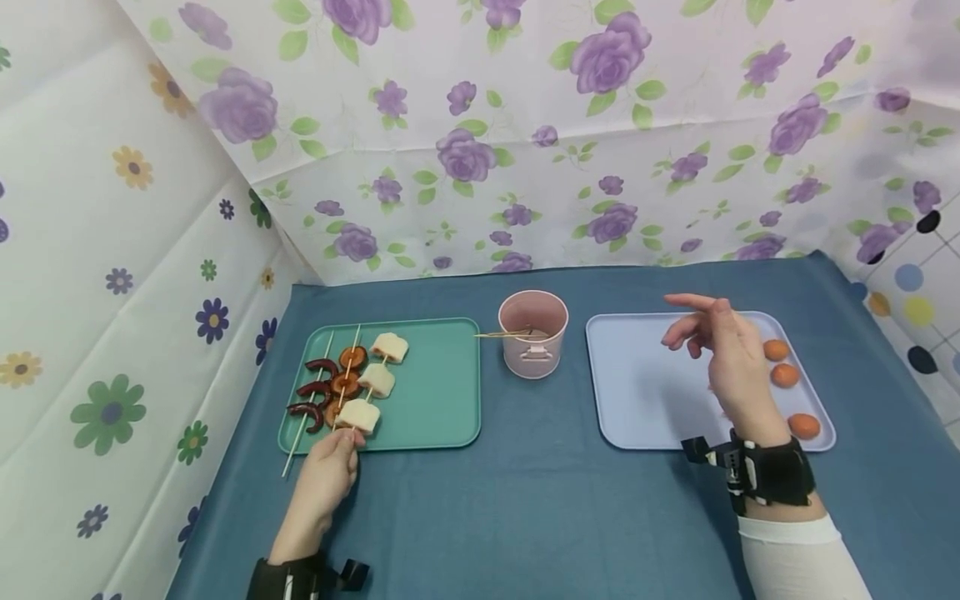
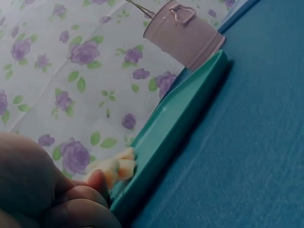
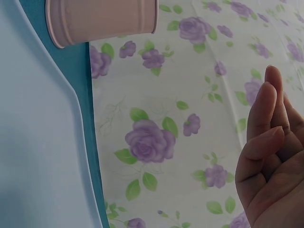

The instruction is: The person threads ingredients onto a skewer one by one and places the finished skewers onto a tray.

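At the near edge of a green tray, my left hand pinches the lower end of a skewer that carries three pale, bread-like pieces. Beside it lie a skewer of round brown slices and one of dark red curved pieces. Those pale pieces show just beyond my fingertips in the left wrist view. My right hand hovers above a pale lavender tray, its fingers loosely bent and holding nothing. Small orange-red oval pieces lie along that tray's right side, some partly hidden by the hand.
Between the trays stands a pink bucket with thin wooden sticks leaning over its rim. A blue cloth covers the table. Flowered sheets hang behind it and at the left.
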Demonstrator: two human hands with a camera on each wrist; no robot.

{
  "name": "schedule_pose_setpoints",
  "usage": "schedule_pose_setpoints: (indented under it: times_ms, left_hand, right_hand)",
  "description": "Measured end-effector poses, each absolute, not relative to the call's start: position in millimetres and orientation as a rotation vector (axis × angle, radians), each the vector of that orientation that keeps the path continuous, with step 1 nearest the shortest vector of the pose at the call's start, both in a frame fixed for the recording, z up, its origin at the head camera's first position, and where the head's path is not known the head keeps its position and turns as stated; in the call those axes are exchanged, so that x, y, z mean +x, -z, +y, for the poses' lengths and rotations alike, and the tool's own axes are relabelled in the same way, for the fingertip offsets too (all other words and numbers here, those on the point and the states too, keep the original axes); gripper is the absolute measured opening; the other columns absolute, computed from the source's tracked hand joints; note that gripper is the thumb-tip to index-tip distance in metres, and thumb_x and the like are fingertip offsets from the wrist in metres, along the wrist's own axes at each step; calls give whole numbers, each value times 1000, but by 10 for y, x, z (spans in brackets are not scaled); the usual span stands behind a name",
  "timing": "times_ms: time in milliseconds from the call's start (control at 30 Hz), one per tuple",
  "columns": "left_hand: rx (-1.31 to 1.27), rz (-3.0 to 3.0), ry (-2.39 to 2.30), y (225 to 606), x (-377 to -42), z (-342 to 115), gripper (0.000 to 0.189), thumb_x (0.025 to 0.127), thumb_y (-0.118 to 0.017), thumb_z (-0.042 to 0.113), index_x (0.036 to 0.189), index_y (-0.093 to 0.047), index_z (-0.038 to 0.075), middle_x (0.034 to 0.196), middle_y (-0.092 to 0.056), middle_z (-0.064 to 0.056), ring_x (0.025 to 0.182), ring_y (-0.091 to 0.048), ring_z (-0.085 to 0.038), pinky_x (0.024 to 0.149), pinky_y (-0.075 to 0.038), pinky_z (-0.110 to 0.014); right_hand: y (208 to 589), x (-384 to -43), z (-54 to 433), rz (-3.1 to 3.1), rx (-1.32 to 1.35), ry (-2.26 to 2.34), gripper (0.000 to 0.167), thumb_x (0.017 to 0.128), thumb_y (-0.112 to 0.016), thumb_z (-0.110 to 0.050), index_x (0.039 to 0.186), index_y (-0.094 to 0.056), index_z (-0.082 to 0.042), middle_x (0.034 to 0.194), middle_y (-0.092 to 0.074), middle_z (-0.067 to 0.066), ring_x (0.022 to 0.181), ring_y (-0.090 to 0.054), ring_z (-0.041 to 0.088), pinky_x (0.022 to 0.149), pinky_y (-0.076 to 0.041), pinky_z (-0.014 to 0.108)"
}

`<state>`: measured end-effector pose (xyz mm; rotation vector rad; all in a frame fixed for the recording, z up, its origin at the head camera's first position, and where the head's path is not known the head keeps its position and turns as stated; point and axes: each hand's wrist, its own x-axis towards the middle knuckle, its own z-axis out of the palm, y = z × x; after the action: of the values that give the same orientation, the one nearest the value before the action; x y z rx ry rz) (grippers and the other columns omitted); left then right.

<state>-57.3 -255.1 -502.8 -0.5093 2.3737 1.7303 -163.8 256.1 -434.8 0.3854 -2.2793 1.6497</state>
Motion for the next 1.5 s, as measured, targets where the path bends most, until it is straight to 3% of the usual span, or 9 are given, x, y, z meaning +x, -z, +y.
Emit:
schedule_pose_setpoints:
  times_ms: [233, 367, 700, 1067, 1500]
  left_hand:
    - [-547, 2600, -1495, 5083, -575, -2495, 37, 119, -38, 22, 111, -66, 0, 66, -48, -3, 51, -39, -15, 50, -35, -31]
    - [-542, 2791, -1281, 5092, -573, -2475, 38, 117, -42, 27, 109, -70, 2, 67, -48, -4, 55, -41, -20, 55, -35, -35]
    - [-513, 2912, -1039, 4972, -490, -2463, 31, 114, -51, 27, 124, -61, -1, 64, -48, -4, 52, -45, -21, 51, -33, -36]
    - [-516, 2954, -929, 4970, -486, -2411, 20, 111, -57, 23, 108, -65, 5, 67, -66, 3, 53, -55, -18, 49, -40, -36]
    - [-527, 3071, -866, 4995, -513, -2436, 22, 103, -73, 27, 108, -81, 6, 61, -57, 0, 48, -50, -19, 44, -35, -35]
  right_hand:
    - [4379, -1669, 2569, -2274, 435, -1653, 53, 121, -24, -26, 140, -68, -3, 88, -74, 11, 80, -63, 21, 66, -45, 26]
    - [4404, -1677, 2578, -2276, 448, -1649, 53, 120, -24, -24, 140, -68, -2, 88, -74, 12, 80, -64, 21, 66, -45, 26]
    - [4411, -1661, 2570, -2289, 442, -1628, 53, 121, -25, -25, 140, -69, -4, 88, -74, 11, 80, -64, 22, 66, -45, 26]
    - [4435, -1678, 2548, -2280, 475, -1651, 51, 120, -25, -21, 139, -68, 0, 87, -74, 12, 80, -64, 20, 67, -44, 26]
    - [4402, -1697, 2527, -2308, 460, -1659, 52, 120, -26, -25, 138, -70, -3, 87, -74, 12, 80, -65, 21, 66, -44, 27]
